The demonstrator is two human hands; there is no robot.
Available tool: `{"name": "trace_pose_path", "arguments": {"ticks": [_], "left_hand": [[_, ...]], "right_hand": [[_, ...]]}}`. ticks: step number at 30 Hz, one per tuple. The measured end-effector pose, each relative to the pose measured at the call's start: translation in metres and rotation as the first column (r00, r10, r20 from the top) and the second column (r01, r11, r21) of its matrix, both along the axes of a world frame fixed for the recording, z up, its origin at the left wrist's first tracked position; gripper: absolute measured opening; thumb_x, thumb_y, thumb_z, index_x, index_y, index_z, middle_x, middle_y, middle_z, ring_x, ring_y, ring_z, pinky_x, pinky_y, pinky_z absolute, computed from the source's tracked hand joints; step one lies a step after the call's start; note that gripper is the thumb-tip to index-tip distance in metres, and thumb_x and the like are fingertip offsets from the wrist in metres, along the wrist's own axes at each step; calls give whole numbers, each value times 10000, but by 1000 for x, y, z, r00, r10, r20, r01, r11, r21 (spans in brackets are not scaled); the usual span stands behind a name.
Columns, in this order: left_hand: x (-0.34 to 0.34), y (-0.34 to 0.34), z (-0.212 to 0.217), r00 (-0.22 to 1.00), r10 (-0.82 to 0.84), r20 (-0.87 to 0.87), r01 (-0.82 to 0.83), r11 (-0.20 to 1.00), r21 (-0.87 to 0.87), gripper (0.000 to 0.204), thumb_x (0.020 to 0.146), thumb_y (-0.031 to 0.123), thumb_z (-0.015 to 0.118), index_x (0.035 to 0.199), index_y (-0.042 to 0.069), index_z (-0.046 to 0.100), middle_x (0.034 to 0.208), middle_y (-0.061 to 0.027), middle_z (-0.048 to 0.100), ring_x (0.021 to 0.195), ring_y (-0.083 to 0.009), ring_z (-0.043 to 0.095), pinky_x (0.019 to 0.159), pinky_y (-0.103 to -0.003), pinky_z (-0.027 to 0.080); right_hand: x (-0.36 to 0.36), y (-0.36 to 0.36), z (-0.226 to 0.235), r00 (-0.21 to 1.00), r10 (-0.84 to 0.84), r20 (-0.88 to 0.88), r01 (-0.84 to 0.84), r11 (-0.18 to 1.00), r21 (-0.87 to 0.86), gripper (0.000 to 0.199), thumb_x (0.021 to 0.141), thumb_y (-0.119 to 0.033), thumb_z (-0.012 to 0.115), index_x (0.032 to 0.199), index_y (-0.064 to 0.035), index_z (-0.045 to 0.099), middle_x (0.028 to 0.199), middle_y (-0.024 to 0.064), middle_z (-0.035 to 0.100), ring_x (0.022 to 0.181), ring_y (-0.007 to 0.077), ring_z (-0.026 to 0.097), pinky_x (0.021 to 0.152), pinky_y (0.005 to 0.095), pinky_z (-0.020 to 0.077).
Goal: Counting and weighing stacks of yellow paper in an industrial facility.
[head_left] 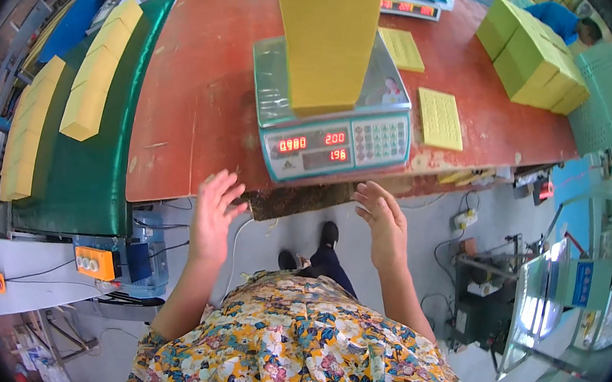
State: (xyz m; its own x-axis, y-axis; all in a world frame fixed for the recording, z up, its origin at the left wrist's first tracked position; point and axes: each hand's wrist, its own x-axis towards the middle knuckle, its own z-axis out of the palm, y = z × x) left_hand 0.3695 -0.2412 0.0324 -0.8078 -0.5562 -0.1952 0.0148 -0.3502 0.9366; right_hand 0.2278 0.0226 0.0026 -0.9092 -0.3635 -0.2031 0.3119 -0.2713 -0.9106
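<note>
A tall yellow block point(326, 50), stamped with marks on its top, stands upright on the metal pan of a digital weighing scale point(333, 149) with lit red digits. My left hand point(215, 215) is raised near the front edge of the red table, left of the scale, its fingers apart and nothing in them. Over on the right, my right hand point(384, 222) hangs in front of the scale's lower corner, fingers spread and holding nothing. Neither hand touches the block or the scale.
Two flat yellow slabs point(440, 119) lie right of the scale. Stacked yellow blocks point(536, 59) stand at the far right beside a green plastic basket point(609, 101). On the left, a green conveyor belt point(89, 174) carries rows of yellow blocks point(100, 73). Someone in blue point(555, 22) is beyond the stack.
</note>
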Motion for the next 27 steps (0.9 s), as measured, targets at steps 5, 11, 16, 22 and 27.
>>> {"name": "trace_pose_path", "arguments": {"ticks": [5,11,16,22,27], "left_hand": [[50,-11,-20,994,10,111,-19,997,77,674,1013,574,336,1386,23,444,1340,-176,547,1154,-269,570,935,-427,463],[41,3,-1,994,-105,-3,105,988,113,631,1026,542,332,1364,24,459,1302,-182,566,1105,-272,595,914,-420,478],[45,10,4,986,-162,-29,164,978,132,606,1032,530,325,1322,27,496,1264,-179,594,1076,-266,615,906,-413,487],[52,8,-3,989,-150,2,148,978,144,594,1034,527,319,1276,28,530,1216,-174,625,1050,-259,630,890,-406,495],[43,11,-3,985,-174,16,170,974,149,608,1032,537,311,1273,26,535,1210,-177,628,1051,-256,629,892,-401,493]], "right_hand": [[49,-9,-7,996,-14,85,16,1000,-17,359,1018,-188,470,1318,-16,566,1276,132,627,1177,244,595,961,381,464],[72,-15,1,997,10,71,-5,998,-60,327,1014,-189,498,1289,-44,601,1249,97,644,1144,200,607,940,342,458],[81,-15,2,999,19,33,-17,997,-80,300,1008,-170,513,1254,-37,620,1211,91,659,1110,174,612,911,318,474],[85,-14,2,997,37,61,-32,996,-83,288,1008,-171,516,1236,-33,627,1198,87,662,1100,173,614,916,317,476],[76,-15,2,997,48,61,-42,994,-106,292,1008,-175,519,1237,-26,623,1203,91,659,1104,175,612,924,321,476]]}}
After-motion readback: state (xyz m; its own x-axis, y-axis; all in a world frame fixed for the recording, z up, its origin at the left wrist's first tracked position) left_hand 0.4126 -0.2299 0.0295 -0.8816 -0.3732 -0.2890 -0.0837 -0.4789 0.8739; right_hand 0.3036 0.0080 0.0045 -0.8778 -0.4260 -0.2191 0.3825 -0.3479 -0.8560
